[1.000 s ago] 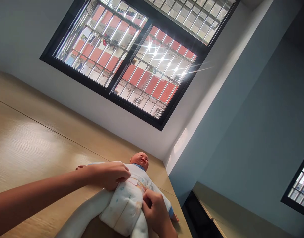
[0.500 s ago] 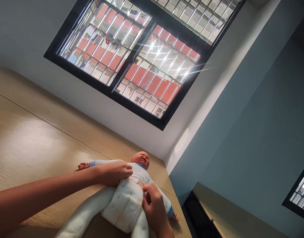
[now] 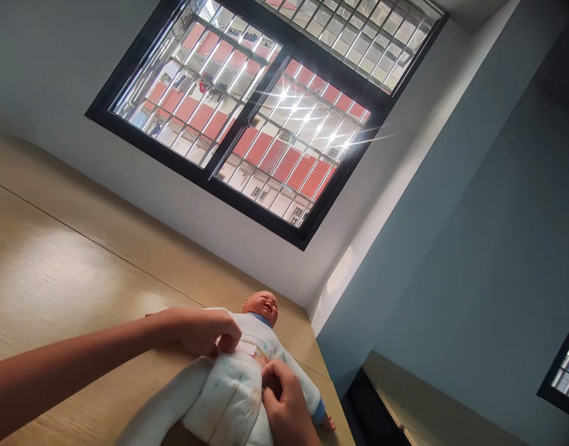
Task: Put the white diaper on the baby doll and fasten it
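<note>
A baby doll (image 3: 260, 306) lies on its back on the wooden table, in a white top with blue collar and cuffs and white leggings. Around its hips is a white diaper (image 3: 231, 396) with a line down the front. My left hand (image 3: 212, 331) is closed at the diaper's waist on the left, fingers curled beside a pale fastening tab (image 3: 246, 348). On the opposite side, my right hand (image 3: 286, 396) pinches the diaper's waist edge, thumb and forefinger together. My fingers partly hide what each hand grips.
The wooden table (image 3: 70, 272) runs along the wall beneath a barred, black-framed window (image 3: 256, 176). A lower wooden surface (image 3: 433, 402) with a dark side stands past the table's right edge. The doll lies near that edge.
My left hand has shifted slightly down and left to the diaper's waist, uncovering more of the tab. My right hand stays at its side. The camera view has tilted slightly up.
</note>
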Demonstrator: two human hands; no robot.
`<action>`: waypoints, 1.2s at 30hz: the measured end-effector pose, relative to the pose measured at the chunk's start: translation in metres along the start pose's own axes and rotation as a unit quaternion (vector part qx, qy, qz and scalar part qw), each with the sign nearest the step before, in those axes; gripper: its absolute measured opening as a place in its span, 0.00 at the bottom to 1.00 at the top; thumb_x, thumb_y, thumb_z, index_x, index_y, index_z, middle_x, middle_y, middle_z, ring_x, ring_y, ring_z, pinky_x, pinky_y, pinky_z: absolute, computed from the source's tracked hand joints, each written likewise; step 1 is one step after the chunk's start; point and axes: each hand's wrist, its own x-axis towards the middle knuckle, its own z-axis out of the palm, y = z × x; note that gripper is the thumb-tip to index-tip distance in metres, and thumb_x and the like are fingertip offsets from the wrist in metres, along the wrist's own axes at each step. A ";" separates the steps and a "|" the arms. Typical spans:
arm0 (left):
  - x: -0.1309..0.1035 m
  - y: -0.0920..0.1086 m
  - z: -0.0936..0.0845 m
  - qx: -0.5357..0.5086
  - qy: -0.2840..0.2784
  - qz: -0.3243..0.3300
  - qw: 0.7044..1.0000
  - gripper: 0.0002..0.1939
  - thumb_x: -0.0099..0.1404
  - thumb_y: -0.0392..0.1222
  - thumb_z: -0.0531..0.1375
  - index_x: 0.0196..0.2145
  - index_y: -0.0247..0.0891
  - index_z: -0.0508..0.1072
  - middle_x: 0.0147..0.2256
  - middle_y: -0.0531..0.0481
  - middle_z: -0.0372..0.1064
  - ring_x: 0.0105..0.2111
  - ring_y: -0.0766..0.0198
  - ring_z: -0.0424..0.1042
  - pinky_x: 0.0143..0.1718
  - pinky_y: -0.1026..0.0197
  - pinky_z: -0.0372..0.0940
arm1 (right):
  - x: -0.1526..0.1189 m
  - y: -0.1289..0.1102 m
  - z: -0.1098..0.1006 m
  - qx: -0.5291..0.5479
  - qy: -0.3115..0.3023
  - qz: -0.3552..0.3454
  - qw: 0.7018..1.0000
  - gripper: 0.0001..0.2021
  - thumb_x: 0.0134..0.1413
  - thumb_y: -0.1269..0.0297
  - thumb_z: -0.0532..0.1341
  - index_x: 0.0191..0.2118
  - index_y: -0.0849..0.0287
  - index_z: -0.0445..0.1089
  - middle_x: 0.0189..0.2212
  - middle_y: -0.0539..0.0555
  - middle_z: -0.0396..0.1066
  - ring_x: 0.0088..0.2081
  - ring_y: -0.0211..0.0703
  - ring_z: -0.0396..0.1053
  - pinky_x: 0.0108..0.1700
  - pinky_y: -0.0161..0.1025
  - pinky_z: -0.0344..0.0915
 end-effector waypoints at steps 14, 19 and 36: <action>0.005 0.053 0.057 0.055 0.102 0.004 0.993 0.37 0.72 0.62 0.49 0.67 0.34 0.58 0.68 0.31 0.50 0.67 0.37 0.51 0.65 0.36 0.52 | -0.001 -0.021 0.013 0.005 -0.005 -0.048 0.999 0.08 0.58 0.65 0.56 0.28 0.57 0.66 0.31 0.53 0.67 0.35 0.46 0.66 0.37 0.39 0.60; 0.004 0.053 0.066 0.104 0.093 -0.007 0.990 0.36 0.73 0.56 0.49 0.69 0.30 0.54 0.68 0.29 0.47 0.68 0.36 0.48 0.65 0.34 0.52 | 0.000 -0.007 0.027 0.019 0.014 -0.073 0.997 0.08 0.58 0.66 0.54 0.28 0.56 0.64 0.31 0.52 0.68 0.36 0.47 0.64 0.41 0.42 0.59; -0.018 -0.004 0.071 -0.176 0.249 -0.130 0.943 0.31 0.69 0.56 0.52 0.62 0.34 0.69 0.61 0.40 0.66 0.60 0.45 0.66 0.63 0.51 0.59 | -0.008 0.031 0.006 0.365 0.191 0.216 0.885 0.13 0.42 0.53 0.67 0.25 0.57 0.68 0.20 0.48 0.67 0.21 0.37 0.61 0.23 0.34 0.57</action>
